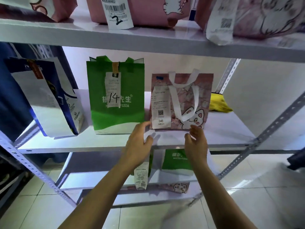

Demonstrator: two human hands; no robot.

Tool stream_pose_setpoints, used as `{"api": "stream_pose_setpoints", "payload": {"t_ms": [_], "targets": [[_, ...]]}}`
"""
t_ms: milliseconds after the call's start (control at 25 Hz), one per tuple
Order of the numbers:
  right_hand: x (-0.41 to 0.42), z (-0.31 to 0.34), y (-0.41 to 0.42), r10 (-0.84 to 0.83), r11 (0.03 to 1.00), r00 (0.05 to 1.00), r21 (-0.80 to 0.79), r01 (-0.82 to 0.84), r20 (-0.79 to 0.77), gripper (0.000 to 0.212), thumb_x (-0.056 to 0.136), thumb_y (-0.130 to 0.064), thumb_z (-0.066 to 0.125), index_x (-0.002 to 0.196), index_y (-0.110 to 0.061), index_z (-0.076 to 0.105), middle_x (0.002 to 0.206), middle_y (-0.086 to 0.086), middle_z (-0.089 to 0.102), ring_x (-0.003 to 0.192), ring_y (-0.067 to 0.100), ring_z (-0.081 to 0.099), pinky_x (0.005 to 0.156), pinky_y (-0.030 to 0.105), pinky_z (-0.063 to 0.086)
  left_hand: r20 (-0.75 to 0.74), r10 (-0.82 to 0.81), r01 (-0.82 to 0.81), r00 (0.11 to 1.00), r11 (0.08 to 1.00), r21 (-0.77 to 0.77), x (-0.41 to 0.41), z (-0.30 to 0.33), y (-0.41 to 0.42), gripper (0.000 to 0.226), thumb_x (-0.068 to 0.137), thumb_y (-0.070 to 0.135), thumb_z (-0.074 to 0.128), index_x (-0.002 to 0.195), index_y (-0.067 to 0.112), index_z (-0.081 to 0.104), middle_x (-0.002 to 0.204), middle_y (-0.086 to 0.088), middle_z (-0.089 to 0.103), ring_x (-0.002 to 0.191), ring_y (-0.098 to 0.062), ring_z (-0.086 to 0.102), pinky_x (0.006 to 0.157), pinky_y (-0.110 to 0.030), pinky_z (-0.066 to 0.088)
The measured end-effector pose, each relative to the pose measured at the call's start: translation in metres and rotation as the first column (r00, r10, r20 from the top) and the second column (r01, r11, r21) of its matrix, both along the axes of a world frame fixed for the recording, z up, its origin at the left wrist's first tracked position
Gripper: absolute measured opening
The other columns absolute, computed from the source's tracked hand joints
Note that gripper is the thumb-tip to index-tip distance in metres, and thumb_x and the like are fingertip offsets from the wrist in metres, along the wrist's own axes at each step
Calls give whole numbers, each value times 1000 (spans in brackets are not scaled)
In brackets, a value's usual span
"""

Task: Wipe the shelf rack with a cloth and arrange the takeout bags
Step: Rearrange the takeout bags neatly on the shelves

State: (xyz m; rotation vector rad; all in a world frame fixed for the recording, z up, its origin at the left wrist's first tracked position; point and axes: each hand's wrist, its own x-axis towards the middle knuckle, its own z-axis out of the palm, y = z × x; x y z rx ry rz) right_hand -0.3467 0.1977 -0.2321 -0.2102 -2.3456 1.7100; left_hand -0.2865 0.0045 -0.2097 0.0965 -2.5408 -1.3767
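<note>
On the middle shelf [222, 138] of the shelf rack [270, 128], three takeout bags are stood in a row, so the arranging looks well under way. At the far left, a blue-and-white bag [49, 100] is seen leaning, its print too blurred to be read. Next, the green bag [117, 95] is stood upright, marked "PIZZA" with Chinese characters above, and a receipt [113, 90] bearing a handwritten "14" is hung down its front. The left hand [138, 138] is held open at the lower left corner of the pink cat bag [181, 101], fingertips at or just touching it; nothing is gripped. That bag's slip [160, 108] carries a QR code and "046". The right hand [196, 142] is spread open just below the bag's bottom edge, empty. Further right, what is probably the yellow cloth [219, 103] is left crumpled at the back of the shelf, so wiping here seems finished or paused. Above, a tag marked "2" [118, 13] is seen hanging from a pink bag [140, 10].
</note>
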Motion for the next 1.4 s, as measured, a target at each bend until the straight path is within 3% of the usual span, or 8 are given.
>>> {"api": "stream_pose_setpoints", "payload": {"t_ms": [80, 200, 400, 520, 640, 920, 1240, 1400], "targets": [[-16, 5, 26, -80, 997, 996, 2, 80, -26, 40, 98, -16, 61, 137, -21, 51, 132, 2, 61, 121, 21, 59, 98, 36, 49, 78, -15, 10, 997, 998, 62, -14, 0, 20, 53, 100, 24, 52, 149, 31, 33, 150, 8, 43, 132, -11, 44, 107, -32, 41], [-42, 8, 54, -72, 997, 997, 28, 73, -36, 53, 98, -29, 64, 146, -20, 43, 141, 5, 54, 127, 21, 53, 99, 36, 46, 116, 35, -50, 993, 991, 125, -38, -1, 39, 55, 99, 22, 56, 147, 35, 34, 137, 15, 47, 108, 3, 50, 83, -7, 41], [-78, 1, 78, 125, 991, 992, 45, -125, 5, 64, 98, -33, 64, 154, -25, 34, 149, 3, 51, 134, 20, 49, 106, 36, 44, 169, 222, -254, 960, 946, 199, -76, -8, 52, 46, 97, 20, 59, 140, 27, 44, 138, 4, 58, 106, -7, 55, 82, -23, 42], [-92, -5, 84, 248, 969, 969, 15, -248, 9, 57, 98, -29, 64, 150, -28, 40, 138, -2, 60, 126, 14, 56, 95, 23, 47, 184, 302, -344, 935, 899, 270, -90, -12, 54, 42, 96, 16, 61, 134, 24, 47, 132, 2, 62, 109, -12, 59, 84, -24, 44], [-101, -13, 92, 285, 958, 958, -15, -285, 11, 54, 96, -21, 65, 146, -24, 45, 135, -2, 63, 124, 15, 58, 104, 36, 50, 198, 308, -355, 931, 892, 282, -96, -15, 65, 38, 95, 14, 61, 131, 23, 50, 125, 6, 62, 117, -16, 60, 91, -28, 45], [-134, -19, 143, 174, 985, 985, -16, -174, 11, 50, 89, -16, 66, 137, -19, 53, 125, 2, 67, 117, 22, 62, 105, 52, 49, 192, 232, -277, 954, 925, 261, -107, -15, 117, 51, 95, 18, 63, 140, 30, 43, 138, 6, 57, 117, -8, 53, 94, -27, 43], [-124, -15, 148, 62, 996, 997, -60, -66, -54, 49, 94, -20, 67, 140, -18, 50, 134, 1, 60, 123, 20, 57, 106, 39, 47, 212, 285, -324, 935, 928, 182, -96, -20, 112, 53, 99, 23, 57, 147, 31, 36, 152, 5, 43, 135, -18, 46, 102, -32, 39], [-86, -17, 132, -37, 992, 990, -122, 20, -137, 29, 96, -14, 63, 122, -20, 53, 119, 4, 60, 105, 18, 58, 92, 37, 52, 172, 415, -438, 893, 890, 125, -56, -31, 71, 44, 99, 27, 56, 141, 34, 44, 145, 12, 49, 113, -2, 49, 79, -9, 39]]}}
